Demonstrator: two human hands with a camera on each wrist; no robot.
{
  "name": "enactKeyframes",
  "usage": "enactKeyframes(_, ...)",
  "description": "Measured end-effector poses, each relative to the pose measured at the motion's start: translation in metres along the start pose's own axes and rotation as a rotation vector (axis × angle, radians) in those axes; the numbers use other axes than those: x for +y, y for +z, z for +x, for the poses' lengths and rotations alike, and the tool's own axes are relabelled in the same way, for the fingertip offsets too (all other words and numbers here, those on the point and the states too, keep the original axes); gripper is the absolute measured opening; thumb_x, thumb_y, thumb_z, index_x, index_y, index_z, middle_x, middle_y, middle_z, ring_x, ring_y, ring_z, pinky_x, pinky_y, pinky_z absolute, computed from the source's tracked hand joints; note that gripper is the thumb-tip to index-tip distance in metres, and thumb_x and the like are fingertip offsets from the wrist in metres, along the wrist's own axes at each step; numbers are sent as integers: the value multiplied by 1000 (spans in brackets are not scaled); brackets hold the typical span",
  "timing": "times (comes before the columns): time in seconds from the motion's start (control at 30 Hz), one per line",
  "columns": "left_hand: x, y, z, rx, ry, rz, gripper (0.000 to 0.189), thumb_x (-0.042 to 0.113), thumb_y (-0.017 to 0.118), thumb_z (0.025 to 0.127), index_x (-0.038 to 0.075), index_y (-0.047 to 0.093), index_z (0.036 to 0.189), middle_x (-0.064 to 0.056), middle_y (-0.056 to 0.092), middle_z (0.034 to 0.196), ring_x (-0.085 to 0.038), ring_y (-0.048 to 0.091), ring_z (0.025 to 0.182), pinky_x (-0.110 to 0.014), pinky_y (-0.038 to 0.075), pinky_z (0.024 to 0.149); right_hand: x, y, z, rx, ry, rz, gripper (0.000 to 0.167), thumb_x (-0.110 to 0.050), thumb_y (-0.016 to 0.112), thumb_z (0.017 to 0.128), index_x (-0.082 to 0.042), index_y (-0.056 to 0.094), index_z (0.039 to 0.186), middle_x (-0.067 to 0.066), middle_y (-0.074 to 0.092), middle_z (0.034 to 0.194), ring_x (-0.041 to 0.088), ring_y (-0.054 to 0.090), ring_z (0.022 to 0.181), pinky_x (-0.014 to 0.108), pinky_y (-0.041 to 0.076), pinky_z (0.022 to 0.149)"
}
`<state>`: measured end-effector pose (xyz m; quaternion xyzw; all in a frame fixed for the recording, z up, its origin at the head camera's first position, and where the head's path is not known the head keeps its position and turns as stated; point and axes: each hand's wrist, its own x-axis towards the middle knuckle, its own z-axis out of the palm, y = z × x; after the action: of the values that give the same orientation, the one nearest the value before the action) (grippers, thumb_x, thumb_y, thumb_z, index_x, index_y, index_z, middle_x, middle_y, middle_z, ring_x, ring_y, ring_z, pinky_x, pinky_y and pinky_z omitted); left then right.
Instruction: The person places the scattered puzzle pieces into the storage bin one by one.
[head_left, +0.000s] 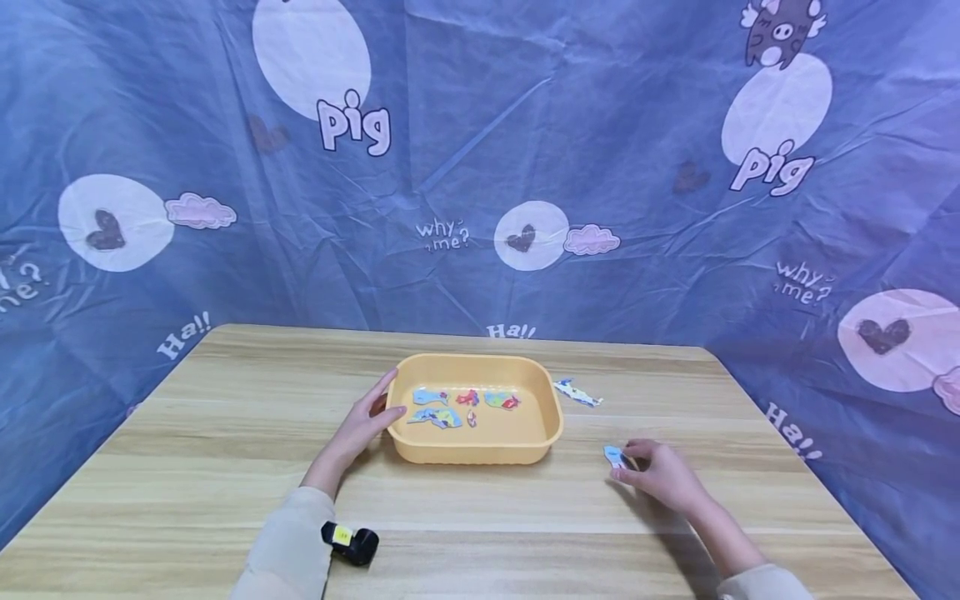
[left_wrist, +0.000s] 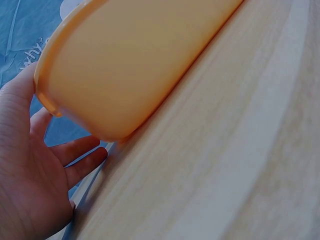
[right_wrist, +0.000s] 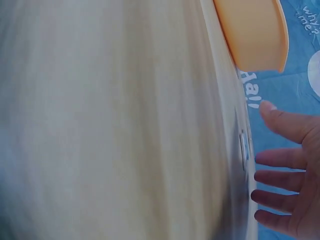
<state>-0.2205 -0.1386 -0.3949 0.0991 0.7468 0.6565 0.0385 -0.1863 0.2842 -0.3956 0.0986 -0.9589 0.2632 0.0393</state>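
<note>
My left hand grips the left side of a yellow plastic tray, thumb over the rim and fingers along the outer wall. Several flat, colourful cut-out pieces lie inside, among them a light blue one, a red one and a larger blue-and-yellow one. Right of the tray, my right hand is low over the table, fingertips right at a small light blue cut-out piece. In the right wrist view, the fingers of that hand are spread, and a thin flat piece lies just beyond their tips.
A long white-and-blue cut-out piece lies on the wooden table by the tray's right side. A black device with a yellow label is at the left sleeve. A blue printed cloth hangs behind the table and along its sides.
</note>
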Motion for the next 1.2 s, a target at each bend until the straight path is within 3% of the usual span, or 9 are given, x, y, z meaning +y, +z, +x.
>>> enactKeyframes(0.27,-2,0,1,3,6,-9,66,10,55,83,11,19,138,-20,21,137,-34,27,120,-38,33,92,-1,4,-2,-3,64,-69,47,-31,73,64,6,63,90,26,52,108,45,44,100,54,35,83)
enactKeyframes(0.47,-4,0,2,1,9,-15,65,9,54,84,11,19,138,-19,20,138,-34,26,121,-37,34,91,-2,5,-4,22,58,-95,38,-27,75,63,4,64,83,26,53,105,41,50,94,49,41,78)
enactKeyframes(0.57,-13,-2,6,0,9,-28,66,10,55,83,13,19,138,-18,20,138,-33,26,121,-36,34,91,-2,8,-4,55,44,-112,32,-24,75,61,0,64,79,22,57,99,31,55,83,42,44,71)
enactKeyframes(0.73,-28,-5,14,8,18,-19,67,16,58,82,19,22,138,-16,22,138,-31,29,120,-35,34,91,-2,10,-3,86,41,-129,27,-21,75,62,-3,60,76,8,58,79,18,48,66,34,42,58)
enactKeyframes(0.8,-30,-5,15,10,32,-6,67,17,58,82,19,22,138,-15,23,138,-31,30,120,-35,34,91,-2,10,-4,88,42,-131,25,-19,75,63,-2,60,76,8,57,77,19,50,67,35,43,59)
enactKeyframes(1.03,-31,-5,14,6,57,-4,66,17,58,82,17,23,138,-17,25,136,-31,32,118,-34,36,90,1,9,-5,84,35,-130,24,-15,73,65,1,62,80,22,58,95,34,55,84,44,44,71)
enactKeyframes(1.2,-32,-5,15,6,56,-8,66,17,58,82,18,23,138,-17,26,136,-31,33,118,-34,37,90,6,6,-5,94,43,-118,24,-14,73,65,2,63,81,17,59,89,29,55,78,42,45,66)
